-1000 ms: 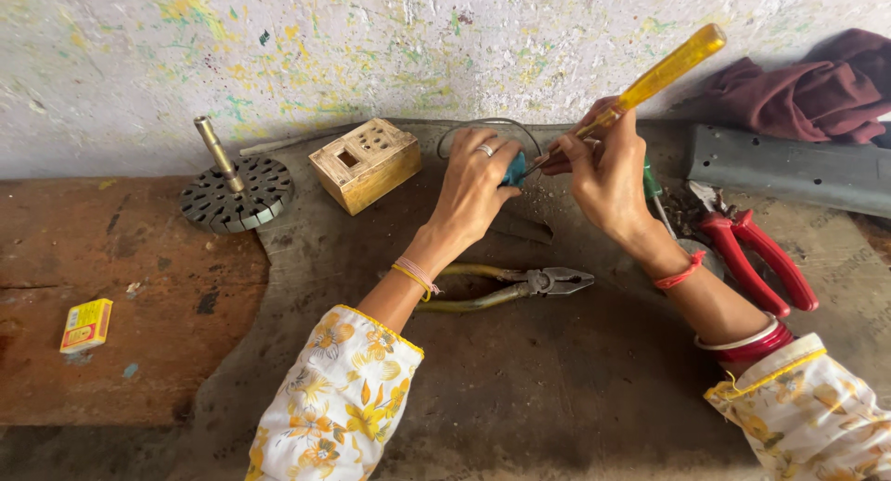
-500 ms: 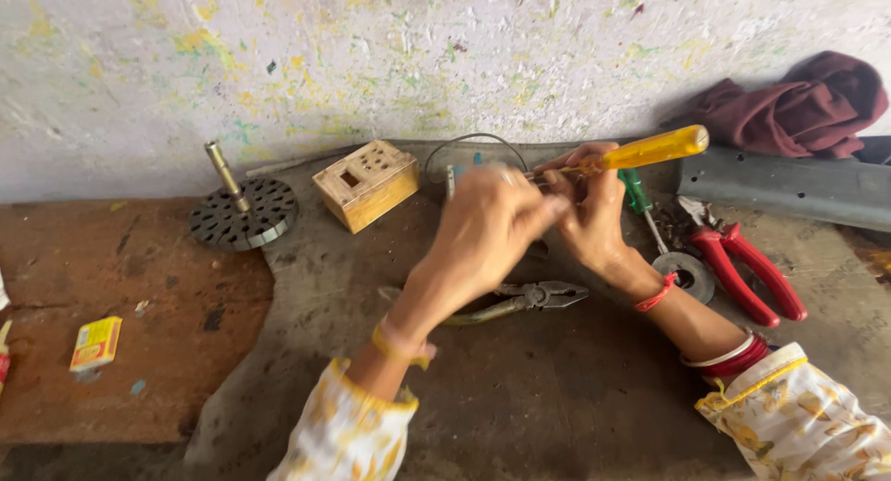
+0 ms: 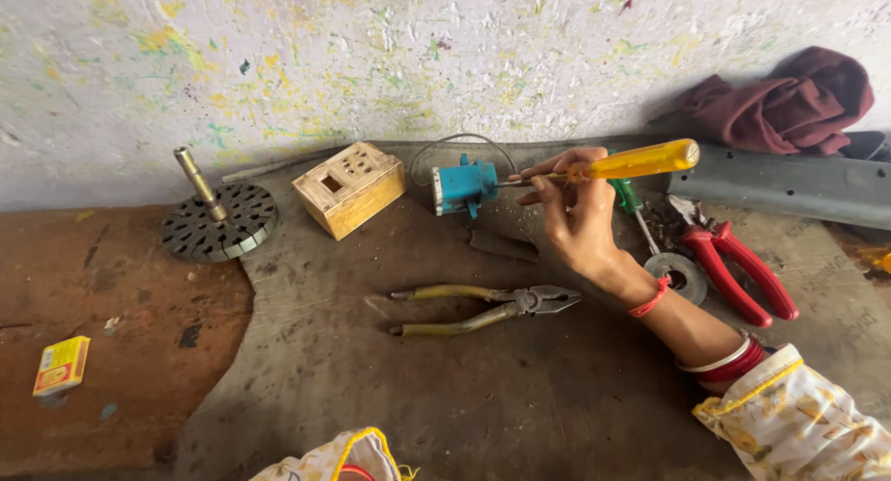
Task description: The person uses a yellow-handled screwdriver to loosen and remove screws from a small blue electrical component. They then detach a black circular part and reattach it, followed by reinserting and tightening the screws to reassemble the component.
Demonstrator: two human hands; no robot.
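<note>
Soft, even daylight fills the scene, bright on the speckled wall [image 3: 371, 64] and dimmer toward the near edge of the surface [image 3: 520, 407]. Shadows are faint and short: the pliers [image 3: 487, 309] and the wooden box [image 3: 351, 189] cast only thin dark rims beneath them. A mild sheen sits on the yellow screwdriver handle [image 3: 645, 159]. Focus is sharp at the centre; the sleeve [image 3: 807, 425] at the lower right corner is slightly soft, with wide-angle stretching at the edges.

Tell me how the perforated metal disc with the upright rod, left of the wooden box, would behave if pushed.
The disc looks like thick metal, so it is probably heavy and would slide rather than roll. Its rod leans, so pushing high up might tip it.
</note>
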